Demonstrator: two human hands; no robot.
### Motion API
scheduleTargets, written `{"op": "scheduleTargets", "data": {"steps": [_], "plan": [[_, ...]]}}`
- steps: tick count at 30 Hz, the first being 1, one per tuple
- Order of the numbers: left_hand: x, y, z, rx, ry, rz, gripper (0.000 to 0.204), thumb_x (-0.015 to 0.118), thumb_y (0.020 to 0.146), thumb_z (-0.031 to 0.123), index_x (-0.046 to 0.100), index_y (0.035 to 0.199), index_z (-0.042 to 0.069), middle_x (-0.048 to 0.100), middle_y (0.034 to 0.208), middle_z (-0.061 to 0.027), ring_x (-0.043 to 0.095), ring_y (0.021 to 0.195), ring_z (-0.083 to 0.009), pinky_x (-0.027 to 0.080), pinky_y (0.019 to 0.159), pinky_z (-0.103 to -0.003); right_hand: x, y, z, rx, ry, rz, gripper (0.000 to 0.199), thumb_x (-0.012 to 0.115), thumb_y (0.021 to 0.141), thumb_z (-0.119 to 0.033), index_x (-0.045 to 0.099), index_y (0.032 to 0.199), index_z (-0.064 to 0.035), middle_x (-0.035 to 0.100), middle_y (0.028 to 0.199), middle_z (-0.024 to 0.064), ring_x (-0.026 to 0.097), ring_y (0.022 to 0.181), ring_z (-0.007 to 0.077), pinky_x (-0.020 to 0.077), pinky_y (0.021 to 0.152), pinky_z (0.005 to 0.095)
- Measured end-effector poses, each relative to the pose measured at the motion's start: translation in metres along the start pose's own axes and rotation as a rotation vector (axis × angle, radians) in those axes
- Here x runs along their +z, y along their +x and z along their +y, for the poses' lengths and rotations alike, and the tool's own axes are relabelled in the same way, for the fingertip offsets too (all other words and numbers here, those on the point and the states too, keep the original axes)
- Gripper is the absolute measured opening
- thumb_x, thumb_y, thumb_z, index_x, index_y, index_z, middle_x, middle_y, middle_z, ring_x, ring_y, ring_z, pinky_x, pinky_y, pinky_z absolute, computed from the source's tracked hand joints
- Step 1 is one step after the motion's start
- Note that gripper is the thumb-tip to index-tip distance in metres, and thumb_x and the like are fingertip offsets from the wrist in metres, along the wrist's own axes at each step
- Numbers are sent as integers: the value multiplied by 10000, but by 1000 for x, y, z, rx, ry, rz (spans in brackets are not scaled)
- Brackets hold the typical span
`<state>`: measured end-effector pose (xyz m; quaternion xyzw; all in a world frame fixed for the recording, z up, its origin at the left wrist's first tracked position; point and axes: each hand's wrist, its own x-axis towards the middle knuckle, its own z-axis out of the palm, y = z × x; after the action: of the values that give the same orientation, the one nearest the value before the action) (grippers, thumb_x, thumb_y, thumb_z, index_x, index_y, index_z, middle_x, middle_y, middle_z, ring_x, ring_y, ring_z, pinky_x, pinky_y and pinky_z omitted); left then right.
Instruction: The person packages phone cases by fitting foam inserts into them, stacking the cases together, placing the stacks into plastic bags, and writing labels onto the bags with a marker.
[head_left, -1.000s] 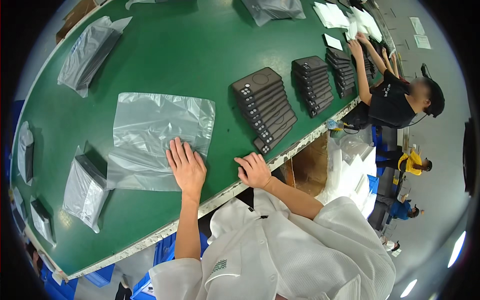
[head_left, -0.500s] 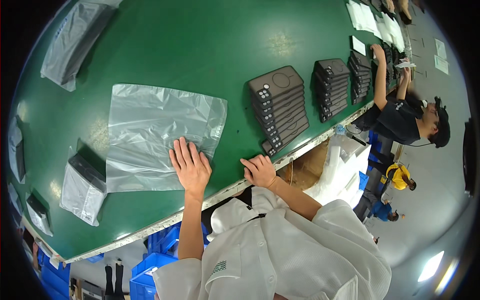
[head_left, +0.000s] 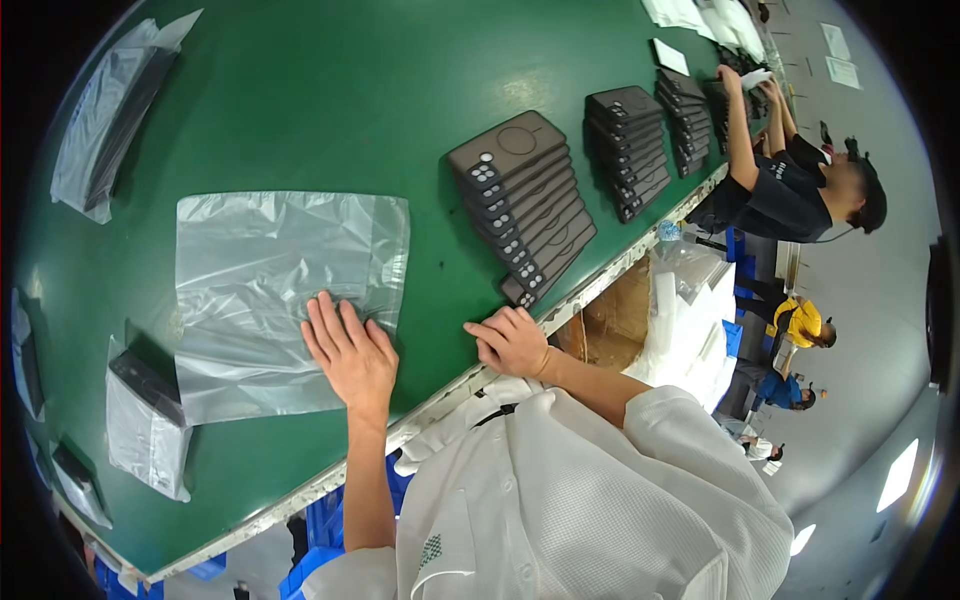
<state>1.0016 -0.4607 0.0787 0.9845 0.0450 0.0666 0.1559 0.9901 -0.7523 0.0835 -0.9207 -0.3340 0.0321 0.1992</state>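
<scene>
A clear plastic bag (head_left: 290,250) lies flat and wrinkled on the green table. My left hand (head_left: 350,350) rests palm down on its right part, fingers spread. Close to the table's front edge, my right hand (head_left: 512,342) lies on the tabletop with its index finger stretched out and the other fingers loosely bent, holding nothing visible. Just beyond it is a fanned stack of flat, dark grey-brown rectangular pieces (head_left: 515,145), each top bearing a thin ring and pale dots at one corner.
Similar stacks (head_left: 628,105) line the right side of the table. Dark blocks wrapped in plastic, such as the wrapped block (head_left: 150,425), sit at left. Under the table edge is an open carton (head_left: 610,330). A co-worker in black (head_left: 790,200) handles something white farther right.
The view has shifted and turned slightly, so the table things sit farther left. My left hand still lies on the bag and my right hand still rests near the edge.
</scene>
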Motion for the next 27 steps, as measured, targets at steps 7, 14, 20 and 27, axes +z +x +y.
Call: {"op": "scheduleTargets", "data": {"steps": [7, 14, 20, 27], "plan": [[0, -3, 1, 36, 11, 62, 426, 616, 1015, 132, 574, 1388, -70, 477, 1620, -257, 401, 1546, -430, 310, 1286, -582, -7, -2, 4, -72, 35, 40, 440, 782, 842, -105, 723, 1278, -101, 633, 1025, 30, 614, 888, 242, 464, 740, 379], [-6, -7, 11, 93, 27, 122, 417, 589, 1029, 103, 560, 1405, -72, 493, 1604, -256, 427, 1520, -453, 322, 1281, -573, -5, -14, 15, -144, 141, 156, 460, 762, 813, -96, 698, 1267, -64, 648, 1079, 68, 634, 945, 263, 490, 765, 384], [12, -8, 11, 94, -20, 238, 357, 609, 1005, 56, 585, 1343, -55, 549, 1541, -247, 489, 1459, -449, 372, 1236, -570, -4, -28, 27, -169, 296, 150, 375, 721, 904, -113, 673, 1274, -74, 650, 1110, 75, 628, 1004, 271, 510, 806, 403], [31, 27, 53, 180, -103, 233, 291, 612, 987, 30, 628, 1266, -50, 586, 1489, -248, 537, 1387, -466, 421, 1174, -571, -103, 22, 66, -439, 247, 201, 462, 760, 867, -172, 666, 1312, -95, 660, 1160, 91, 627, 1106, 293, 511, 921, 460]]}}
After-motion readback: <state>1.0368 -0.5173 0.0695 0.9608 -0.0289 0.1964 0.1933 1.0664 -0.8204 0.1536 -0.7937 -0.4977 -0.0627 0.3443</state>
